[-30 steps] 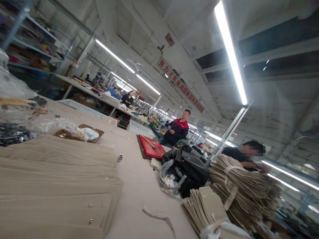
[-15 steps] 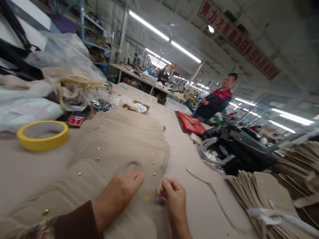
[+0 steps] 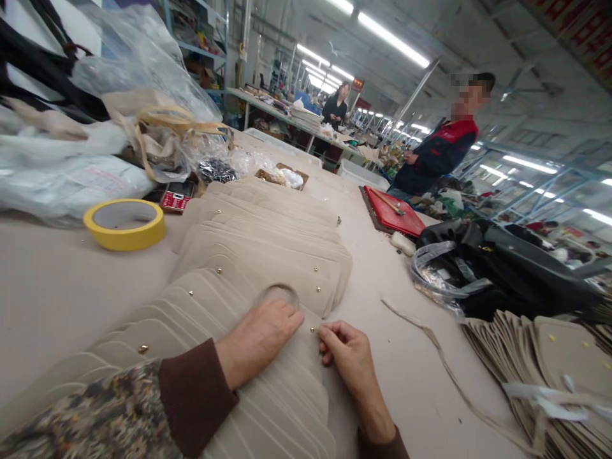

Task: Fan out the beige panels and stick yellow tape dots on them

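Observation:
Overlapping beige panels (image 3: 258,242), several with small gold studs, run up the table in a long fanned stack. My left hand (image 3: 262,335) rests on them with its fingers curled at a thin round band (image 3: 281,290), like a ring or a tape roll. Part of that band is hidden under the fingers. At the panels' right edge, my right hand (image 3: 347,350) is closed in a pinch beside a gold stud (image 3: 312,329). Whatever lies between its fingertips is too small to make out.
A yellow tape roll (image 3: 124,223) lies at left near plastic bags (image 3: 67,172). To the right are a beige strip (image 3: 440,350), a tied panel bundle (image 3: 564,363), a black bag (image 3: 516,268) and a red board (image 3: 394,210) bearing a hammer. A person (image 3: 440,146) stands beyond.
The camera view has shifted, so the table things appear farther right and higher. A yellow spot showed on the panel between my hands; now a gold stud shows by my right fingertips.

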Motion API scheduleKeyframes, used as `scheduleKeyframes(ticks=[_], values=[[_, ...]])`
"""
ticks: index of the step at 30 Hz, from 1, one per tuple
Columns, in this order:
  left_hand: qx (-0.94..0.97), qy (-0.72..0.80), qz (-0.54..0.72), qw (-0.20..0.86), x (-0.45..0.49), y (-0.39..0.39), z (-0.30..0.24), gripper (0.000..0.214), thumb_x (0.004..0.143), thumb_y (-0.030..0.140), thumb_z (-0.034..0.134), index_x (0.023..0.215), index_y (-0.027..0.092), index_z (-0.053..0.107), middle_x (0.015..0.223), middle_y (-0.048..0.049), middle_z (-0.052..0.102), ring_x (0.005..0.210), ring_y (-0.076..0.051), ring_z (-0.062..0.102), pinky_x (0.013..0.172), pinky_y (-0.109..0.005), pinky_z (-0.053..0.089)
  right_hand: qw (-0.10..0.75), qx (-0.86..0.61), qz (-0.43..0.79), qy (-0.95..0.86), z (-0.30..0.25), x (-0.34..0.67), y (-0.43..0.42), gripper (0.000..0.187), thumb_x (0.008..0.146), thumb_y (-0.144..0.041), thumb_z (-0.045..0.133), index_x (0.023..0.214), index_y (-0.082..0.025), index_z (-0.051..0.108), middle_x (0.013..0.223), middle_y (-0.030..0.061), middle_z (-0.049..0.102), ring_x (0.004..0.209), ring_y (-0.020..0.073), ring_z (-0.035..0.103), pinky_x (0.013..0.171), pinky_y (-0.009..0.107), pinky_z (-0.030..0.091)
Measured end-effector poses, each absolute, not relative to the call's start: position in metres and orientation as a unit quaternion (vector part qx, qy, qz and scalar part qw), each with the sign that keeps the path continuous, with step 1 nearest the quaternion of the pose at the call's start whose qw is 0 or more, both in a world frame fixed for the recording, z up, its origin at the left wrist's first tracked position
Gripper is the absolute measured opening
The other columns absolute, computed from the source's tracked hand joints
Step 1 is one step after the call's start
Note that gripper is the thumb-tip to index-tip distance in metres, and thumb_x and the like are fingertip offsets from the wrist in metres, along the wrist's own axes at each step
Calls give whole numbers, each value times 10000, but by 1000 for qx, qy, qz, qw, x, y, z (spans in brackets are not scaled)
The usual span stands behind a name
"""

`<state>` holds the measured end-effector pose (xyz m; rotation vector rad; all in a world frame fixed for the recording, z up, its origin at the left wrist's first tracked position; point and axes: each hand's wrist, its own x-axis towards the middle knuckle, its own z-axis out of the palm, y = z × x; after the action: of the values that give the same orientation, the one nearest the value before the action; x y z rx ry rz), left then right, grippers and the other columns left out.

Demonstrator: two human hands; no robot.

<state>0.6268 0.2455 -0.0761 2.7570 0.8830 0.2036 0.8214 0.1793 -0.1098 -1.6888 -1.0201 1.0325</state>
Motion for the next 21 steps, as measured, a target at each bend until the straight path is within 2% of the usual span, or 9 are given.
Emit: scheduleKeyframes(ticks=[6,12,14,16,18,21], values=[[941,304,81,123,627,245,-75,151,937,92,435,872,165,550,880,-57,621,814,-225,556,723,-354,423,376,-706,348,-489,-107,812,180,289,791,-419,635,750,-138,688,528,-13,579,446,108,495,423,205,422],[940,308,60,136,626,245,-76,154,941,97,426,892,163,557,915,-66,627,838,-237,565,744,-373,440,328,-703,223,-590,-105,806,184,224,818,-323,581,686,-178,690,640,12,678,576,139,588,585,231,450],[940,308,61,131,626,245,-77,149,938,94,430,896,164,555,917,-64,626,840,-237,566,747,-374,442,320,-706,207,-596,-105,807,185,184,822,-315,582,770,-187,705,612,1,665,547,138,581,572,236,437],[941,306,66,127,625,245,-78,145,941,98,431,896,164,553,917,-64,625,838,-236,564,745,-371,441,326,-725,212,-569,-107,810,183,209,807,-334,617,933,-182,688,520,-34,601,465,134,533,512,239,417],[941,305,70,127,625,245,-78,142,942,103,434,891,164,552,917,-65,623,832,-231,561,741,-364,438,339,-746,251,-515,-109,813,180,296,797,-384,640,1006,-173,642,457,-69,532,394,132,477,438,235,387],[941,307,71,126,627,245,-76,142,938,99,439,880,164,550,911,-67,622,823,-226,555,737,-359,440,347,-733,315,-492,-112,817,173,255,824,-431,614,850,-180,650,528,-26,593,441,138,516,432,232,398]])
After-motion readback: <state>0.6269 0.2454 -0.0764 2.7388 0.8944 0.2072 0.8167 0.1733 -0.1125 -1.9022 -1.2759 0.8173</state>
